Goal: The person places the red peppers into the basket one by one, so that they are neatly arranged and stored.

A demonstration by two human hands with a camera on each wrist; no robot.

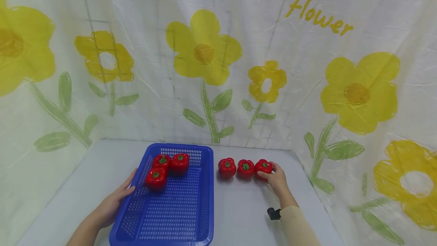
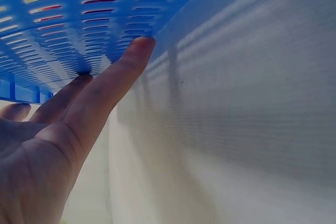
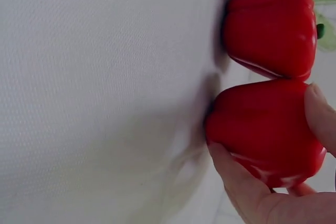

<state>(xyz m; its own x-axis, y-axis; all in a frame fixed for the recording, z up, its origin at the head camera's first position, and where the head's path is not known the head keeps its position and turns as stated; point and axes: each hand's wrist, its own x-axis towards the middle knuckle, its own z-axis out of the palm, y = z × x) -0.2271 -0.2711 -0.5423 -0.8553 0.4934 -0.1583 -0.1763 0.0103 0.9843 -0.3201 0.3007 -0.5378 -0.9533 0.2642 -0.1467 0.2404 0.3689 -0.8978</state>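
My right hand (image 1: 279, 180) grips the rightmost red bell pepper (image 1: 261, 167) in a row of three on the table. In the right wrist view, fingers and thumb lie around that pepper's sides, and it touches the middle bell pepper (image 3: 270, 32). The leftmost pepper (image 1: 227, 168) of the row stands a little apart from the middle one. My left hand (image 1: 110, 205) touches the outer left side of a blue plastic basket (image 1: 168, 210). Its fingers are extended against the slotted wall in the left wrist view. Three red bell peppers (image 1: 156, 178) sit in the basket's far left part.
The white table (image 1: 239, 215) ends at a hanging curtain (image 1: 300, 98) printed with yellow flowers, which stands behind and along the sides. A small black device (image 1: 273, 213) sits at my right wrist, beside the light sleeve (image 1: 297, 226).
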